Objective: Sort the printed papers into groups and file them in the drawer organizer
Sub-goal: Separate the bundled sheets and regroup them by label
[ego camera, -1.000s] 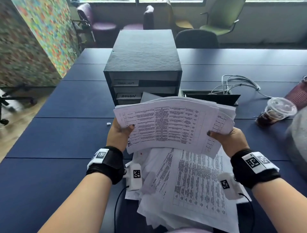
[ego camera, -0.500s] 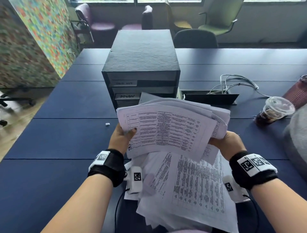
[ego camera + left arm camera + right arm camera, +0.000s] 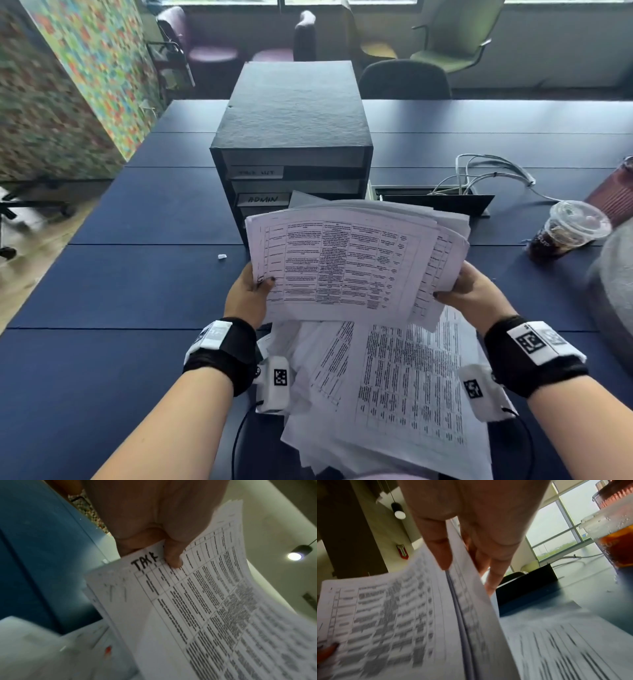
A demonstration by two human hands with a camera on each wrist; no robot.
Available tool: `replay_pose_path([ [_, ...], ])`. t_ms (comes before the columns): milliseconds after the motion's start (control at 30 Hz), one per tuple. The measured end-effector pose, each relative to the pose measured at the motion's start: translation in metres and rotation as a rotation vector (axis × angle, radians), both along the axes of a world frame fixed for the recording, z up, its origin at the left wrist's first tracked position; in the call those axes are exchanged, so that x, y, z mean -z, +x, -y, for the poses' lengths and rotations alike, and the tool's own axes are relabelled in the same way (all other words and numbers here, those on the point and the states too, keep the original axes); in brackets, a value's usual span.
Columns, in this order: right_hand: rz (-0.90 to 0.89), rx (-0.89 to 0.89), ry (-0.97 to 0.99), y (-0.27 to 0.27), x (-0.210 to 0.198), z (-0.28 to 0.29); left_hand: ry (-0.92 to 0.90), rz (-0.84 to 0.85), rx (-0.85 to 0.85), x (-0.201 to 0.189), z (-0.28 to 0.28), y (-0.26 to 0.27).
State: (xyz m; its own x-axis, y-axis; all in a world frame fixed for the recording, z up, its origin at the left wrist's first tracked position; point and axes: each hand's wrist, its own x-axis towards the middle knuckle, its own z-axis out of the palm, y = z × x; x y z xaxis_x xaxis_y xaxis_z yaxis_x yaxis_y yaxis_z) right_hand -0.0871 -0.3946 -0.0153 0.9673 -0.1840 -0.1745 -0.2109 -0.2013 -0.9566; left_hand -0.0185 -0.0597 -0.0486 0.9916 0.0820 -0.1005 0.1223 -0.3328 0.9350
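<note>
From the head view I have both hands on a bundle of printed papers (image 3: 346, 260), raised above the blue table (image 3: 137, 284) just in front of the drawer organizer (image 3: 291, 137). My left hand (image 3: 245, 298) pinches the bundle's left edge, thumb on top; my right hand (image 3: 474, 291) grips the right edge, where the sheets fan apart.

The left wrist view adds what the head view cannot: handwritten letters "TAK" at the sheet's top corner, partly under my thumb (image 3: 173, 555). The right wrist view shows my fingers (image 3: 440, 550) clamped across the stack, thumb on the printed face and the rest behind it, with sheet edges running between them.

Under the raised bundle a loose heap of papers (image 3: 404, 387) lies on the table near me. The bundle hides the organizer's lower drawers; only 2 labels show, the lower one reading "ADMIN" (image 3: 263, 198).

To the right stand an iced drink cup (image 3: 565, 233), a cable box (image 3: 435, 202) with grey cables, and a maroon tumbler (image 3: 616, 195) at the edge.
</note>
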Motion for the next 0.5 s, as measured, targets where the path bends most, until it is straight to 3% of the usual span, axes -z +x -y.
replay_pose_path([
  [100,0.098,-0.001,0.169,0.006,-0.022,0.003,0.108,0.034,0.019,-0.019,-0.002,0.007],
  [167,0.163,0.037,0.134,0.009,-0.035,0.004,0.172,0.038,0.052,-0.030,-0.004,0.012],
  [300,0.166,0.098,-0.476,0.018,-0.060,0.005,0.141,0.057,0.168,-0.052,-0.007,0.022],
  [400,0.089,-0.119,-0.934,0.026,-0.076,-0.009,0.128,0.052,0.300,-0.064,0.001,0.028],
  [433,0.017,-0.189,-0.937,0.028,-0.079,-0.017,0.114,0.038,0.336,-0.065,0.004,0.030],
  [500,-0.051,-0.267,-0.765,0.031,-0.073,-0.025,0.086,-0.007,0.382,-0.065,0.010,0.034],
])
